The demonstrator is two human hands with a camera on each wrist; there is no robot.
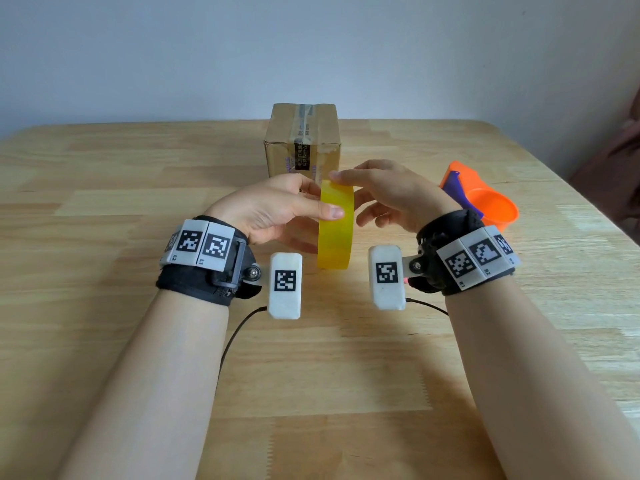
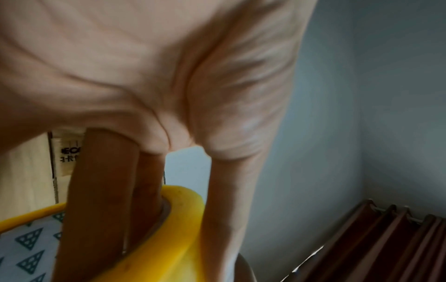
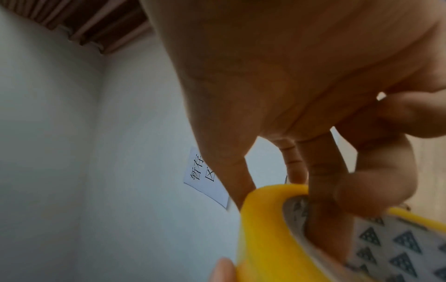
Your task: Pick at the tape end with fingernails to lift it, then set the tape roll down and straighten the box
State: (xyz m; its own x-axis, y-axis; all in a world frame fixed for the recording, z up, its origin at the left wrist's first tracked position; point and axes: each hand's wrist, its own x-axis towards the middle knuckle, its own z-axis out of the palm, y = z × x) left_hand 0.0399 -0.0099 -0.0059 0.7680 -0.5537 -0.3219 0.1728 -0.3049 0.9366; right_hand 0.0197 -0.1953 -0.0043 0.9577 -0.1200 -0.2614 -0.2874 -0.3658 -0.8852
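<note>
Two hands meet over the desk [image 1: 138, 209] in your head view: your left hand [image 1: 273, 209] and right hand [image 1: 391, 199] pinch the upright yellow tape roll [image 1: 335, 230], box [image 1: 302, 140] behind. Your left wrist view alone shows fingers [image 2: 101, 190] hooked inside its triangle-printed core. Your right wrist view shows fingers [image 3: 323, 200] curled inside too.

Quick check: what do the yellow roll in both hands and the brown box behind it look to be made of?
The yellow roll looks like glossy translucent plastic tape wound on a white paper-like core printed with dark triangles; its sheen and see-through edge suggest that. The brown box looks like matte corrugated cardboard, going by its dull fibrous face, sealed with clear shiny tape along the top seam.
</note>
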